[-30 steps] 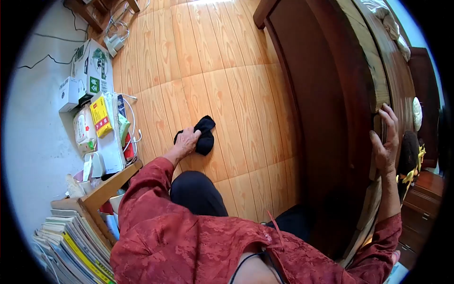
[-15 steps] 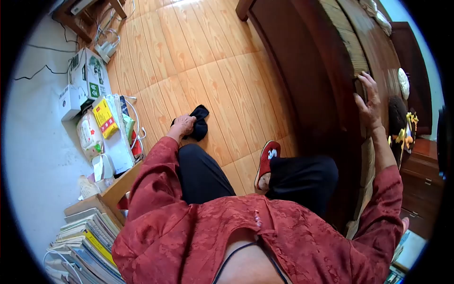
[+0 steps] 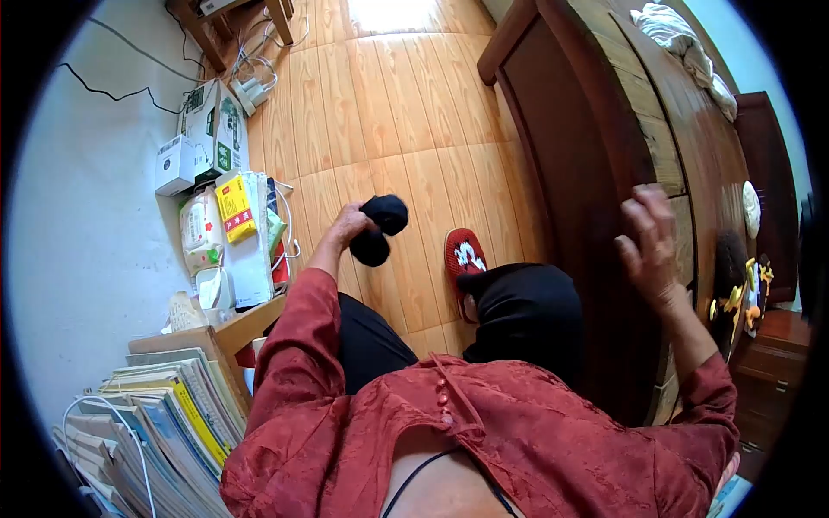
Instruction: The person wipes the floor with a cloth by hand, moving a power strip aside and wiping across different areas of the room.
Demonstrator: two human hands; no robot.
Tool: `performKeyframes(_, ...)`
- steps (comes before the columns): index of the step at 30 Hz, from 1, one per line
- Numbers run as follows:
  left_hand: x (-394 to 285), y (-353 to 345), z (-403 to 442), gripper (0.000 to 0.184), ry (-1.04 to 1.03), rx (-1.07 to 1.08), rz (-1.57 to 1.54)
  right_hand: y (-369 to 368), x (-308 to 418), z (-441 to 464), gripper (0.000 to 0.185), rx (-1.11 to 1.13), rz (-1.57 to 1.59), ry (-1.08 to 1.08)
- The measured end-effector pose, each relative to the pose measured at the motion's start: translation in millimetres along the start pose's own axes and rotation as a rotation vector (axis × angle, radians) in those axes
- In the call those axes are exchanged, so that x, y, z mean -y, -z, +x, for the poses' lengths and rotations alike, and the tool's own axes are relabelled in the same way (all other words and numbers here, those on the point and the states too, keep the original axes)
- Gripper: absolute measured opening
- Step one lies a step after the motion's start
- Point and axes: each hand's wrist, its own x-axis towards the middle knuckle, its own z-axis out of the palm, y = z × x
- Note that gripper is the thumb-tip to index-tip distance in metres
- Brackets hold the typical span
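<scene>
My left hand (image 3: 349, 226) is closed around a black bundle (image 3: 385, 216) with two rounded ends, held over the wood-patterned floor. It looks like dark cloth, but whether it is socks or shoes I cannot tell. My right hand (image 3: 649, 246) hovers by the edge of a plank-topped wooden bed or bench (image 3: 661, 155); its fingers are apart, slightly blurred, and empty. Below, a red slipper (image 3: 466, 259) with a white pattern is on one foot. The other foot is hidden under the dark trousers.
Stacked books (image 3: 173, 406) fill a wooden shelf at lower left. Wipes (image 3: 200, 229), a yellow packet (image 3: 235, 207) and cartons (image 3: 211, 129) line the wall. A power strip with cables (image 3: 250, 93) lies farther off. A brush (image 3: 730, 268) rests on the planks.
My left hand has lifted the black bundle and moved slightly right with it. My right hand has come off the plank edge. The slippered foot has shifted left, and the view has turned.
</scene>
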Motion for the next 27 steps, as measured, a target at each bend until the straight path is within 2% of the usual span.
performKeyframes(2, -12.1, -17.8, -0.2, 0.044, -0.116, -0.009, -0.207, -49.4, 11.6, 16.8, 0.058, 0.036, 0.287, -0.047)
performKeyframes(4, -39.8, -41.4, -3.6, 0.045, -0.189, 0.056, -0.371, -116.7, 14.8, 39.6, 0.067, 0.158, 0.688, -0.422)
performKeyframes(6, -67.9, -67.7, -9.2, 0.049, -0.218, 0.12, -0.572, -208.2, 8.7, 55.6, 0.08, 0.24, 1.051, -0.679)
performKeyframes(8, -86.9, -92.6, -8.6, 0.05, -0.261, 0.209, -0.624, -270.1, 18.9, 73.3, 0.09, 0.321, 1.46, -0.817)
performKeyframes(9, -99.0, -103.0, -13.4, 0.054, -0.357, 0.299, -0.638, -269.6, 39.5, 86.1, 0.088, 0.335, 1.652, -0.785)
performKeyframes(10, -96.6, -116.2, -10.9, 0.061, -0.191, 0.418, -0.77, -268.1, 56.3, 98.2, 0.087, 0.346, 1.843, -0.745)
performKeyframes(11, -98.4, -117.5, -12.9, 0.062, -0.12, 0.511, -0.812, -280.0, 60.2, 104.2, 0.075, 0.304, 1.779, -0.77)
performKeyframes(12, -102.4, -116.8, -16.6, 0.063, -0.048, 0.608, -0.852, -291.8, 57.5, 101.9, 0.056, 0.291, 1.756, -0.879)
performKeyframes(14, -101.6, -106.2, -19.4, 0.064, -0.048, 0.548, -0.674, -305.1, 46.6, 89.6, 0.048, 0.179, 1.945, -0.964)
performKeyframes(15, -100.9, -98.6, -17.9, 0.064, -0.055, 0.525, -0.583, -312.9, 41.4, 79.3, 0.047, 0.131, 1.941, -1.044)
performKeyframes(18, -58.2, -68.6, 1.8, 0.078, -0.01, 0.166, -0.047, -337.8, 23.4, 20.6, 0.044, -0.02, 1.832, -1.225)
performKeyframes(19, -23.0, -58.0, 15.5, 0.082, -0.101, -0.041, 0.099, -350.7, 17.6, -8.4, 0.043, -0.086, 1.676, -1.312)
performKeyframes(20, 32.8, -40.3, 43.4, 0.071, -0.17, -0.233, 0.294, -351.5, 16.8, -33.9, 0.043, -0.083, 1.394, -1.34)
performKeyframes(21, 19.9, -24.5, 24.9, 0.06, -0.122, -0.3, 0.471, -360.2, 14.2, -66.4, 0.05, -0.054, 1.107, -1.364)
performKeyframes(22, 43.9, -1.3, 33.5, 0.056, 0.038, -0.216, 0.424, -376.6, 16.1, -102.9, 0.058, -0.011, 0.83, -1.371)
performKeyframes(23, 59.4, 15.2, 30.0, 0.06, 0.11, -0.236, 0.481, -399.4, 22.2, -147.1, 0.069, -0.058, 0.712, -1.412)
performKeyframes(24, 83.5, 31.3, 30.4, 0.07, 0.178, -0.305, 0.603, -417.2, 32.3, -185.9, 0.081, -0.1, 0.596, -1.447)
performKeyframes(25, 105.5, 38.8, 30.6, 0.081, 0.246, -0.38, 0.723, -422.1, 47.1, -203.2, 0.081, -0.045, 0.538, -1.558)
performKeyframes(27, 113.3, 35.9, 18.9, 0.112, 0.452, -0.338, 0.877, -431.7, 72.2, -234.6, 0.08, 0.132, 0.419, -1.746)
